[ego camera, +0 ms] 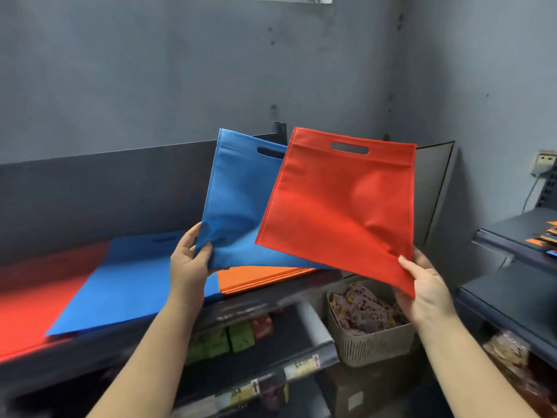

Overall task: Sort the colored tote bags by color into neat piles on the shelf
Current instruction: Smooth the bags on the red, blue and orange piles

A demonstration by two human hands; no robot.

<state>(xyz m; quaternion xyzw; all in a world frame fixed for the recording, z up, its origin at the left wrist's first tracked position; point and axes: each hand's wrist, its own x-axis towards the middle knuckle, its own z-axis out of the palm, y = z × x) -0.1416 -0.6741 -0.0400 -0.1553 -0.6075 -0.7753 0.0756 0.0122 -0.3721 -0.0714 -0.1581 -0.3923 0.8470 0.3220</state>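
- Shelf (289,292): dark, runs from 9 o'clock toward centre of view, upright back panel behind it; carries three piles of tote bags.
- Red pile (36,297): flat on shelf at 9 o'clock, leftmost, partly covered by the neighbouring pile's edge.
- Blue pile (126,285): flat on shelf, just right of red pile, handle slot toward the back panel.
- Orange pile (256,277): flat on shelf near centre, several layers visible at its edge, mostly hidden under the held bags.
- Red tote bag (340,212): held up in the air at about 2 o'clock from centre, handle slot at top, tilted; overlaps the right part of the blue one.
- Blue tote bag (232,212): held up above the orange pile, around 11 o'clock from centre, handle slot at top, partly behind the red bag.
- Basket (370,336): beige, slotted wall, at 5 o'clock on a lower level, filled with small wrapped packets.
- Left hand (190,260): grip closed on lower left corner of blue tote bag, thumb on front face.
- Right hand (428,288): grip pinches lower right corner of red tote bag, thumb on front, fingers behind.
- Small boxes (235,337): green and red, on the lower shelf at 6 o'clock, blurred.
- Mixed bags (547,236): small multicoloured stack on a side shelf at 3 o'clock, cut off by frame edge.
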